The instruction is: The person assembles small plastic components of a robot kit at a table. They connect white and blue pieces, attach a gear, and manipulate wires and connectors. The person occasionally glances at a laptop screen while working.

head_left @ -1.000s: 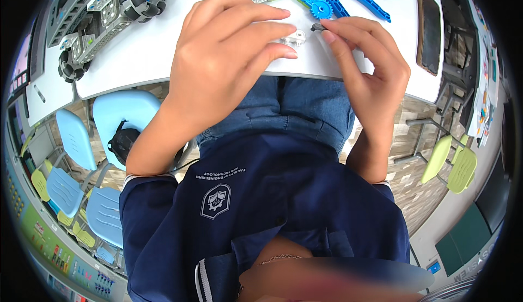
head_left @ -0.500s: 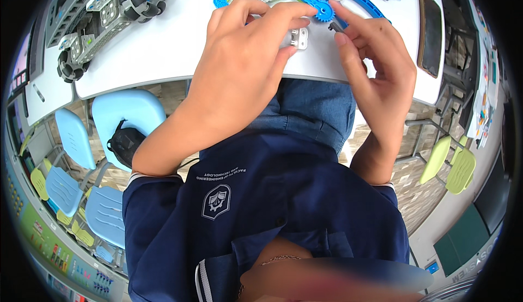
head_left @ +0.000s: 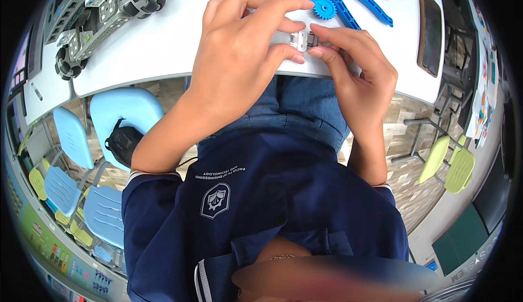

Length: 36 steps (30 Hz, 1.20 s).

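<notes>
Through the head view, I'm watching both hands working above the near edge of the white surface (head_left: pixel 144 57). The left hand (head_left: pixel 234 57) is holding a white piece (head_left: pixel 301 40) between thumb and fingertip, its index finger reaching past toward the blue gear (head_left: pixel 324 9). The right hand (head_left: pixel 365 59) is pinching a dark piece (head_left: pixel 312 39) narrowly between thumb and index finger.

What is changing is the gap: half a second ago the dark piece was sitting apart, to the right; now it is meeting the white piece's right side. I'm judging that the two are being lined up, though I'm not able to tell whether they are joining. Farther off, blue beams (head_left: pixel 370 5) are lying beyond the hands, a phone (head_left: pixel 429 32) is resting at right, and a wheeled frame (head_left: pixel 101 38) is standing at far left.
</notes>
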Tool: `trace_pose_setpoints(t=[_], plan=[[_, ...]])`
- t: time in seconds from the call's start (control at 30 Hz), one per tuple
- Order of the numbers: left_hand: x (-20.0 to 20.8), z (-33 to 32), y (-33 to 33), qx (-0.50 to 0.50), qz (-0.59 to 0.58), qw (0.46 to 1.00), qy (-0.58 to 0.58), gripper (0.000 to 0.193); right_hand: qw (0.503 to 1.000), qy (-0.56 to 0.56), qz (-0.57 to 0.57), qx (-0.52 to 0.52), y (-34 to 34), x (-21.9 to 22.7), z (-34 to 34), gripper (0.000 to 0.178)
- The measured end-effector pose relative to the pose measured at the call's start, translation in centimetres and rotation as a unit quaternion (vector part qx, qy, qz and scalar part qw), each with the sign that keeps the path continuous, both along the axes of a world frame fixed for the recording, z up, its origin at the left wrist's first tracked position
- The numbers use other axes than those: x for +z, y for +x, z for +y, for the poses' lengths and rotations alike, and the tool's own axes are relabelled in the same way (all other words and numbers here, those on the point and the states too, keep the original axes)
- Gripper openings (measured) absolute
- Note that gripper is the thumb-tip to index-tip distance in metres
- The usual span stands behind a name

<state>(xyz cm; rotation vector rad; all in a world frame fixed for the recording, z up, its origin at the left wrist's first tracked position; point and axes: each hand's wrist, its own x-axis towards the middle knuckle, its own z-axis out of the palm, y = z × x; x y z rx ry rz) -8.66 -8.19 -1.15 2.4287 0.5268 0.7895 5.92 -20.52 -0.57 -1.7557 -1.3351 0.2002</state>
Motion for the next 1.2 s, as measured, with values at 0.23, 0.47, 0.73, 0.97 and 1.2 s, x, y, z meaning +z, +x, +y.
trace_pose_setpoints(t=[0.23,0.47,0.73,0.97,1.2], plan=[[-0.1,0.2,0.2,-0.005,-0.022,1.000,0.001,0.051,1.000,0.017,0.012,-0.016,-0.3,-0.5,0.5,0.025],[0.2,-0.1,0.5,0.018,-0.029,0.999,-0.030,0.048,1.000,0.013,-0.023,-0.003,-0.2,-0.1,0.8,0.018],[0.2,-0.9,0.8,0.063,-0.028,0.990,-0.125,0.045,0.994,0.007,-0.102,0.024,-0.2,0.2,0.9,0.022],[0.0,-1.0,0.8,0.076,-0.031,0.988,-0.130,0.039,0.992,0.029,-0.118,0.033,-0.2,-0.2,0.8,0.035],[0.2,-0.9,0.7,0.073,-0.019,0.993,-0.095,0.039,0.994,0.038,-0.097,0.033,-0.1,0.1,0.6,0.029]])
